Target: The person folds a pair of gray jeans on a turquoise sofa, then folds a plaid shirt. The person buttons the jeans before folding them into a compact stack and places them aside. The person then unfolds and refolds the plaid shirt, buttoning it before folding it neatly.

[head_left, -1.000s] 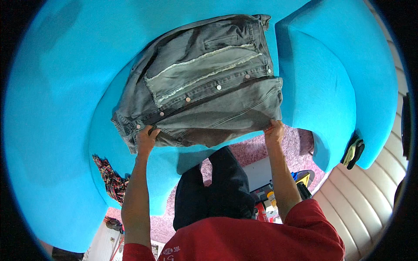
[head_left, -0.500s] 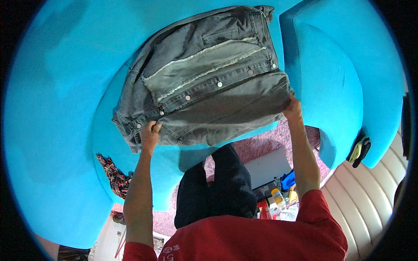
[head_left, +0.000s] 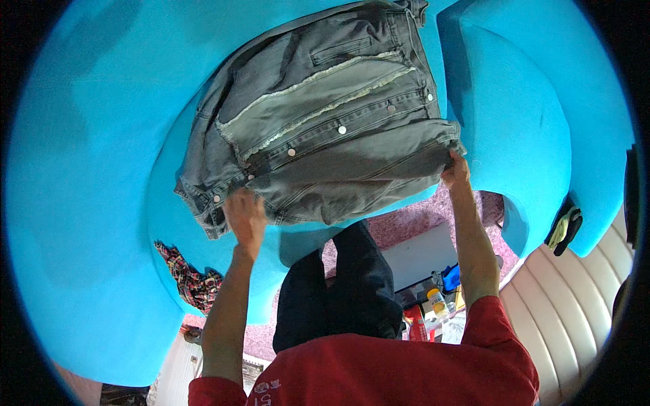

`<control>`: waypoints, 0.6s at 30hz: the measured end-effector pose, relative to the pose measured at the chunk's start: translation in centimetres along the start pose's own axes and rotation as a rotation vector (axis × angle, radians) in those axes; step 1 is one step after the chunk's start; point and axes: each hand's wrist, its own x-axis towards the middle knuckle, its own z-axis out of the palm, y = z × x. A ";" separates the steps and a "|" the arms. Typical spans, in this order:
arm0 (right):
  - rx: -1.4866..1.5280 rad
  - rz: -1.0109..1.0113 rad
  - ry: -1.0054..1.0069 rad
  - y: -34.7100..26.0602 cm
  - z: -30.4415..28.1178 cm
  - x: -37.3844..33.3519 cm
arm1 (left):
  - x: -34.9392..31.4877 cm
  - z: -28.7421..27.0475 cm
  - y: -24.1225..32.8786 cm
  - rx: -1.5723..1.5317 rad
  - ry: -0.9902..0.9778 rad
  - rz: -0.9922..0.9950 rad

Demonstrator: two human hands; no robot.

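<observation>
A grey denim jacket (head_left: 345, 166) with pale frayed panels and round metal buttons is spread over a bright blue sofa seat (head_left: 162, 223). My right hand (head_left: 457, 170) is closed on the near right corner of the jacket, at its hem. At the near left part of the jacket, my left hand (head_left: 247, 215) rests on the denim beside the button strip. Its fingers are slightly blurred and look loose rather than pinched. The fabric between my hands lies in soft folds along the near edge.
A patterned cloth (head_left: 189, 281) lies left of my left forearm. Blue cushions (head_left: 514, 115) rise on the right, with a dark and yellow-green item (head_left: 563, 229) by their edge. Below are a pink rug (head_left: 406, 227), a yellow-capped bottle (head_left: 437, 302) and a cream padded surface (head_left: 555, 298).
My left hand has let go of the jacket's edge and shifted right over the denim. The right hand still grips the hem corner, whose fabric is now lifted and more bunched.
</observation>
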 end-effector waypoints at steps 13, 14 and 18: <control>-0.021 -0.032 -0.150 -3.0 4.1 -4.1 | -1.3 2.9 11.2 -0.151 -0.182 0.263; 0.009 -0.078 -0.188 -3.2 3.9 -4.6 | -2.0 2.0 10.6 -0.149 -0.211 0.264; -0.028 -0.164 -0.156 -2.9 1.8 -3.2 | -5.1 1.6 8.9 -0.109 -0.235 0.240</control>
